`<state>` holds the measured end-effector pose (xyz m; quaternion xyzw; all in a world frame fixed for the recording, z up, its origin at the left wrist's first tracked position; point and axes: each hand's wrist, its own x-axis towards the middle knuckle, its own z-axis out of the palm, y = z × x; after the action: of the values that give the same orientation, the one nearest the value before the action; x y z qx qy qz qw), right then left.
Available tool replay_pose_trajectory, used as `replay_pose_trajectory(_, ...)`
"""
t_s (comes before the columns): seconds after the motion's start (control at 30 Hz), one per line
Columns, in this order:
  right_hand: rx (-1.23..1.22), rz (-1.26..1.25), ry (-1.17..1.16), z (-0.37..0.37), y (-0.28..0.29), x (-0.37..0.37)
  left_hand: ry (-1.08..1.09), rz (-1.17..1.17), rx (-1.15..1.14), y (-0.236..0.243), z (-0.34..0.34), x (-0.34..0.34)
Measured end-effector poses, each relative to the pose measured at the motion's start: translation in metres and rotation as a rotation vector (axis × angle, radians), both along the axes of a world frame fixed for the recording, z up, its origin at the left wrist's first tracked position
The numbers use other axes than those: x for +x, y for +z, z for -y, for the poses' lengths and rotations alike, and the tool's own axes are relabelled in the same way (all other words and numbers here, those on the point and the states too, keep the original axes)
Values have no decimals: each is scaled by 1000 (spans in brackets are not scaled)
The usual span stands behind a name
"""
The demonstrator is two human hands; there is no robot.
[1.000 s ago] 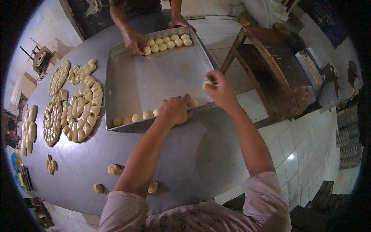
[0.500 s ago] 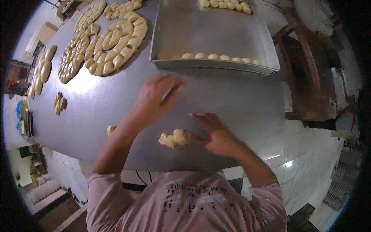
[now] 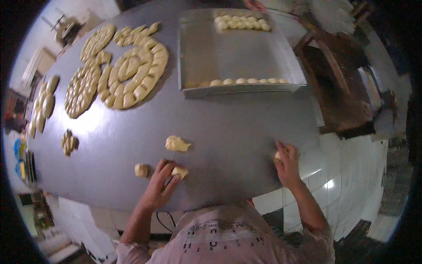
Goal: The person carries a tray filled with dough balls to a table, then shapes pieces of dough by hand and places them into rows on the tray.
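My left hand (image 3: 160,185) is closed on a dough piece (image 3: 180,172) near the front of the metal table (image 3: 228,119). Just beyond it lies a torn, uneven dough lump (image 3: 176,144), and a small dough piece (image 3: 141,170) rests to its left. Over at the table's right side, my right hand (image 3: 288,166) has its fingers closed round a small bit of dough (image 3: 277,155), mostly covered by the fingers. A deep metal tray (image 3: 246,88) stands farther back, with a row of dough balls (image 3: 241,81) along its near wall and a cluster of dough balls (image 3: 241,22) at its far end.
Large coils of cut dough (image 3: 132,79) spread over the back left of the table, with long dough pieces (image 3: 44,103) and a small dough cluster (image 3: 69,142) nearby. A wooden stand (image 3: 338,88) is at the right. Another person's hand (image 3: 255,5) shows beyond the tray.
My left hand has come down from near the tray and taken hold of dough. My right hand has moved right, away from the dough lump. The dough now lies in two pieces.
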<state>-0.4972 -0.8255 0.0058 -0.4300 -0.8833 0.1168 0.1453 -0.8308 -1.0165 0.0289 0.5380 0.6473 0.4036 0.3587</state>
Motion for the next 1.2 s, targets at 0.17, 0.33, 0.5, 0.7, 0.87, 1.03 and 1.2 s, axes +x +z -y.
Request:
replay_pose_trajectory(0.17, 345, -87, -368, -85, -46, -52, 47, 503, -67, 2, -36, 41)
replay_pose_trajectory(0.33, 126, -182, 30, -28, -41, -8, 218, 128, -154, 2, -34, 22)
replay_pose_trajectory(0.5, 194, -211, -303, -102, -44, 1, 73, 433, -196, -15, -43, 48)
replay_pose_trajectory(0.7, 268, -281, -88, -81, -58, 21, 32, 433, -163, 0, -59, 56)
replay_pose_trajectory(0.87, 121, 39, -150, -94, -31, 14, 96, 330, -54, -22, -79, 72)
replay_pose_trajectory(1.03, -186, -266, -174, -122, 2, 69, 483, 471, -165, -8, -65, 63)
replay_pose_trajectory(1.2, -20, -756, -105, -235, 67, -2, 363, 517, -165, -26, -72, 84)
